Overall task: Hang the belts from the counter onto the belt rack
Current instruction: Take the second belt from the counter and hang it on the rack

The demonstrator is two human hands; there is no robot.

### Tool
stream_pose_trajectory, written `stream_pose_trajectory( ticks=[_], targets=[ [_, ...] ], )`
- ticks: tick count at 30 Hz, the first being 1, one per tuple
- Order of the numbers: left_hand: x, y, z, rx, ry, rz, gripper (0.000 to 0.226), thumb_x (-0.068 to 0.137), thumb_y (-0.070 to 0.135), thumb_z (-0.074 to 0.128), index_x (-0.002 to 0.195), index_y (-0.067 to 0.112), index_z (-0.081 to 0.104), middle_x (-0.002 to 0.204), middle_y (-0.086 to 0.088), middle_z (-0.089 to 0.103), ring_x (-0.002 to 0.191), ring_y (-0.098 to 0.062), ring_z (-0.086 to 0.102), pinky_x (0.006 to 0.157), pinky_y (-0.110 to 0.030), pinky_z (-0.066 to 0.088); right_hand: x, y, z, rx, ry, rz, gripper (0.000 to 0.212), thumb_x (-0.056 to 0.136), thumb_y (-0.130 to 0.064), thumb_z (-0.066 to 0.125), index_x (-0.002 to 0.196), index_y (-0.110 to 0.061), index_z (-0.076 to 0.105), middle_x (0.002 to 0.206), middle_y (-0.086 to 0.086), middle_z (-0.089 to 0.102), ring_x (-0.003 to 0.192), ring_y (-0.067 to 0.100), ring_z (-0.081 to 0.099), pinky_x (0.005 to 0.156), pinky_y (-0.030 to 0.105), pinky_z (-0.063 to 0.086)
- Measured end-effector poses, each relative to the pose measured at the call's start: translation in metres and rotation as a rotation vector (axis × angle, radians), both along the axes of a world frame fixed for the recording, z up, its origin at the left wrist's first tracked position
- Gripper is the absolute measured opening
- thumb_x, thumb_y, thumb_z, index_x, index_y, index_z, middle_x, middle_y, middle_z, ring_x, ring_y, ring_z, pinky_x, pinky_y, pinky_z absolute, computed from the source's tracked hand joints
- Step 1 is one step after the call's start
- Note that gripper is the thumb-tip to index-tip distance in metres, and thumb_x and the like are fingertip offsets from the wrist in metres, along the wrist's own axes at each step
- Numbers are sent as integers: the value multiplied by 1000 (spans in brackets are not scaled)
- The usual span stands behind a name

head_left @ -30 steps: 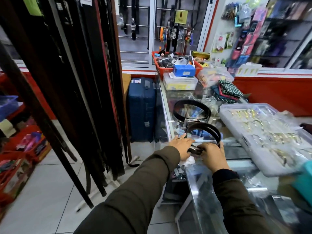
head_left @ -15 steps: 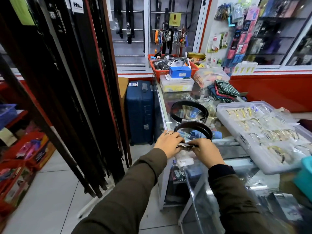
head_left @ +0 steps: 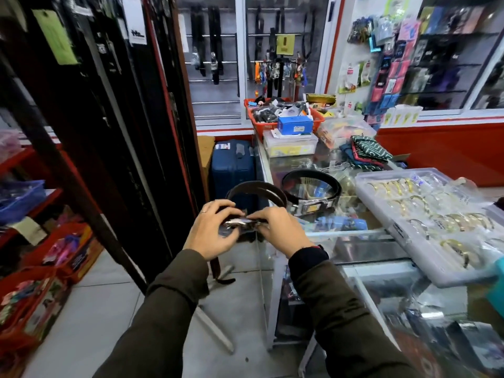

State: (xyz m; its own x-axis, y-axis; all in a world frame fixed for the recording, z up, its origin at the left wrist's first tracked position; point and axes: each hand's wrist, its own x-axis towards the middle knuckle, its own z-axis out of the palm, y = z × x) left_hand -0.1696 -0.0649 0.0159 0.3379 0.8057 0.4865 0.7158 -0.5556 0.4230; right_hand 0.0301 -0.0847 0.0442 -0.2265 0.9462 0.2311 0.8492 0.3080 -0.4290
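Both the left hand and the right hand were clamped on the metal buckle of the coiled belt, held off the counter edge near the belt rack at left; the strap appeared limp, the buckle the heavier, firmest hold.

A small shop is shown. Many dark belts are hung in rows on a tall rack at the left. A long glass counter is seen at the right, with a clear tray of gold bangles laid on it. Small packets are hung on the far wall, and a red basket full of goods is set at the far end.
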Motion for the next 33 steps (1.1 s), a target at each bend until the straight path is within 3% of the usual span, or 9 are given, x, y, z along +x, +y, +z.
stream_pose_trajectory(
  ticks=[4,7,9,11,13,17,21,26,33],
  targets=[
    [-28,-11,15,-103,-362,79,49,89,20,73,134,25,57,143,6,44,127,-6,49,107,-25,40,-31,12,17,5,148,111,36,90,-11,68,124,-20,72,125,1,74,119,20,66,102,38,53],
    [-39,-17,27,-187,-797,195,59,89,14,75,141,21,48,133,3,58,110,-13,67,86,-21,58,-54,17,32,-20,372,198,32,89,-12,73,121,-17,75,117,-2,77,107,6,69,98,24,53],
    [-44,-21,36,-278,-1117,221,46,92,14,71,134,12,53,120,-10,69,98,-27,74,70,-27,62,-68,19,39,-26,482,247,31,87,-9,76,117,-16,76,107,-6,77,90,-12,67,88,9,51],
    [-47,-23,46,-309,-1250,215,23,97,20,66,116,7,66,105,-14,75,94,-32,75,65,-28,63,-81,20,46,-20,538,275,32,84,-8,78,116,-15,77,100,-10,74,82,-16,65,83,6,52],
    [-54,-27,54,-266,-1270,207,15,98,23,64,100,12,74,93,-5,79,88,-24,77,65,-26,62,-96,22,54,-5,571,299,34,83,-8,80,116,-14,77,102,-6,75,86,-5,69,83,11,55],
    [-74,-28,66,-211,-1218,216,28,88,5,74,114,-2,70,82,5,80,81,-9,77,65,-22,62,-118,29,67,-1,636,331,36,79,-9,84,114,-13,77,99,4,74,83,9,73,76,12,55],
    [-96,-28,87,-169,-1142,245,29,84,10,79,112,6,74,93,1,80,92,-17,77,69,-25,62,-134,31,77,9,698,345,35,77,-17,87,110,-16,79,95,-1,78,87,11,76,80,23,62],
    [-111,-26,123,-51,-1097,229,20,83,17,81,101,16,75,94,-2,80,92,-19,78,85,-43,62,-150,29,97,58,774,422,23,82,-19,83,105,-18,80,93,-8,79,91,2,75,82,19,61],
    [-131,-30,182,78,-1252,210,28,87,9,76,113,2,72,98,-6,77,90,-13,76,77,-30,63,-178,43,135,-98,910,578,16,84,-16,81,98,-10,80,87,9,80,86,21,79,80,33,65]
  ],
)
